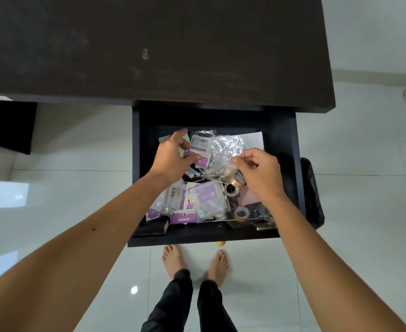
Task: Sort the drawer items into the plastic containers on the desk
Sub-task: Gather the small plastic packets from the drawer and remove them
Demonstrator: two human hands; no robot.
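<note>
Dark desk w/ drawer pulled out over white tile: I read left hand gripping a purple-labelled packet, right hand pinching a clear plastic bag, presumably lifting both for sorting; no containers in view.

Packets left in drawer, tape rolls right.

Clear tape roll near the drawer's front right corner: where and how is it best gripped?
The clear tape roll lies roughly flat, hole up. Probably come from above, pinching its ring wall, one finger in the hole. The drawer front blocks a sideways approach.
</note>
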